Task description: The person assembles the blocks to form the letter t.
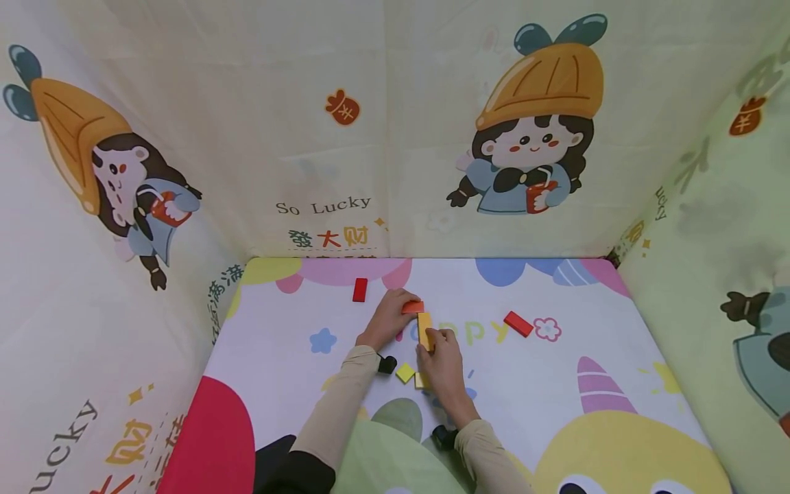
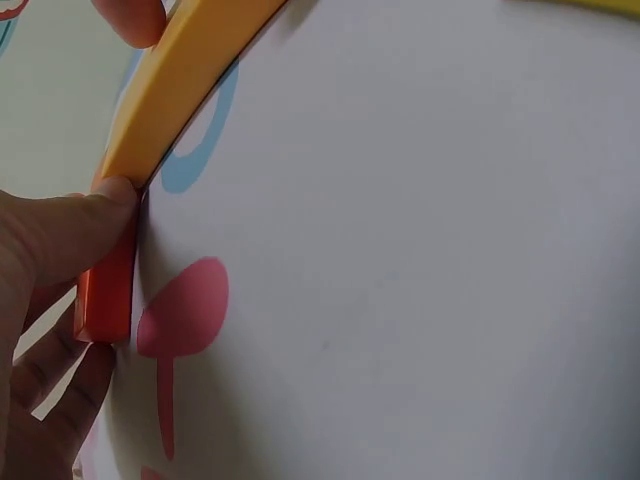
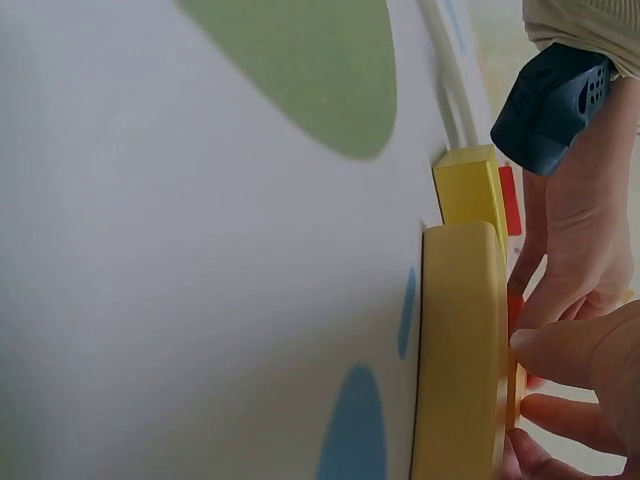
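My left hand [image 1: 389, 320] pinches an orange-red block [image 1: 413, 307] lying on the mat, its thumb at the end that meets a yellow-orange block [image 1: 424, 328]. In the left wrist view that orange-red block [image 2: 108, 295] touches the end of the yellow-orange block [image 2: 195, 75] at an angle. My right hand [image 1: 446, 363] grips the yellow-orange block from its near end, thumb on one side and fingers on the other. Close below are a bright yellow block [image 1: 404, 373], set cornerwise, and a pale yellow block [image 1: 422, 381], partly hidden by the right hand.
One red block [image 1: 360, 289] lies toward the back left, another [image 1: 518, 324] tilted at the right. A printed mat [image 1: 278, 357] covers the surface, with printed cloth walls [image 1: 407, 151] at the back and sides. Black wrist cameras [image 1: 387, 364] sit on both wrists.
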A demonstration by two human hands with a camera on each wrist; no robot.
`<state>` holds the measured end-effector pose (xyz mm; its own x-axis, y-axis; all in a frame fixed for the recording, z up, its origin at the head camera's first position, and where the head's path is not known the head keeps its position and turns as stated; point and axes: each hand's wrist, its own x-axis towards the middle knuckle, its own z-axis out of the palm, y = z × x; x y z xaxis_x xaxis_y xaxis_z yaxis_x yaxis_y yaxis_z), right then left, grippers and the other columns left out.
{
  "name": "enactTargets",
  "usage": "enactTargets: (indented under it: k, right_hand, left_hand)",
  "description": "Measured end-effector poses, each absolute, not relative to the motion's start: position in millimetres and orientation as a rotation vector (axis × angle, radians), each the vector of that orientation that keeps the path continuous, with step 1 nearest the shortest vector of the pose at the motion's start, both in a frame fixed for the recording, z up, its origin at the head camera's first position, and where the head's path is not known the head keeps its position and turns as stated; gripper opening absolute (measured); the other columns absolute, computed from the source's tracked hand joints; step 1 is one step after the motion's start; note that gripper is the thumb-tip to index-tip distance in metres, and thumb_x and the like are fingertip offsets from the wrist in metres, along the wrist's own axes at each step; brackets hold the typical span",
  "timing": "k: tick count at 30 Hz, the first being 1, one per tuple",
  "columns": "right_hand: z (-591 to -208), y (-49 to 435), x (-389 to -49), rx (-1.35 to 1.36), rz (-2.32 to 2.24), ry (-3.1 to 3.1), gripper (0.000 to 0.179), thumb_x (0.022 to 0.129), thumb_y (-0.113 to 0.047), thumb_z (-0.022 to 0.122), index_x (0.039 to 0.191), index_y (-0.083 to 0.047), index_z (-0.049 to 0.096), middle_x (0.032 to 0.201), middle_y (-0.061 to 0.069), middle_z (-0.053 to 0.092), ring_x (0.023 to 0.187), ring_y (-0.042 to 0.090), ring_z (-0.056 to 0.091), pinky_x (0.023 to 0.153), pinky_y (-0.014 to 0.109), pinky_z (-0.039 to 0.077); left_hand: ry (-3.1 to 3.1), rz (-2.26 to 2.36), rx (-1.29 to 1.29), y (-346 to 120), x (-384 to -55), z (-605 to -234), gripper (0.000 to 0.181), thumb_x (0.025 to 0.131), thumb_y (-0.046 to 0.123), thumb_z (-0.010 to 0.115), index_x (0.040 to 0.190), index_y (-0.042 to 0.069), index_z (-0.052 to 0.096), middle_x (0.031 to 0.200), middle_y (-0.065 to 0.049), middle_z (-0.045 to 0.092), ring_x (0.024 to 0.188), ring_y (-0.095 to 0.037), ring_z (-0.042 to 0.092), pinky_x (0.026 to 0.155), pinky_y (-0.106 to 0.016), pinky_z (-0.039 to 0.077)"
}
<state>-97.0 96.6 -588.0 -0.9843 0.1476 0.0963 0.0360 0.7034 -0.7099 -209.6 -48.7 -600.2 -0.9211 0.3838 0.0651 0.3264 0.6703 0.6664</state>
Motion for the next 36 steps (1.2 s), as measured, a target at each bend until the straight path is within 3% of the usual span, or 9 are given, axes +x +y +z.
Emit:
enactTargets:
  k: [14, 23, 36]
  right_hand:
    - [-589.6, 100.2, -97.0, -0.138, 1.170, -2.747, 0.037, 0.091, -0.016, 0.080, 0.123, 0.000, 0.069, 0.119, 0.018, 0.064, 0.101, 0.031, 0.063, 0.087, 0.045, 0.055]
    - [-588.3, 132.7, -100.8, 0.010, 1.175, -2.727, 0.033, 0.094, -0.014, 0.077, 0.125, -0.005, 0.070, 0.119, 0.016, 0.068, 0.100, 0.031, 0.061, 0.084, 0.047, 0.052]
    - [-593.5, 190.9, -112.6, 0.331, 1.000, -2.570, 0.039, 0.089, -0.003, 0.078, 0.126, 0.000, 0.067, 0.123, 0.021, 0.067, 0.113, 0.040, 0.061, 0.097, 0.055, 0.051]
  left_hand:
    - [2.828, 1.021, 0.644, -44.3, -210.6, -598.1, 0.034, 0.097, 0.024, 0.075, 0.130, 0.021, 0.070, 0.131, 0.003, 0.067, 0.123, -0.017, 0.055, 0.106, -0.033, 0.054]
    - [2.780, 1.097, 0.702, -49.7, -215.7, -609.3, 0.035, 0.098, 0.027, 0.074, 0.132, 0.023, 0.069, 0.131, 0.003, 0.068, 0.124, -0.017, 0.055, 0.108, -0.036, 0.052]
    - [2.609, 1.263, 0.713, -57.8, -219.9, -614.8, 0.036, 0.100, 0.021, 0.071, 0.135, 0.023, 0.066, 0.138, -0.001, 0.063, 0.130, -0.022, 0.051, 0.114, -0.045, 0.044]
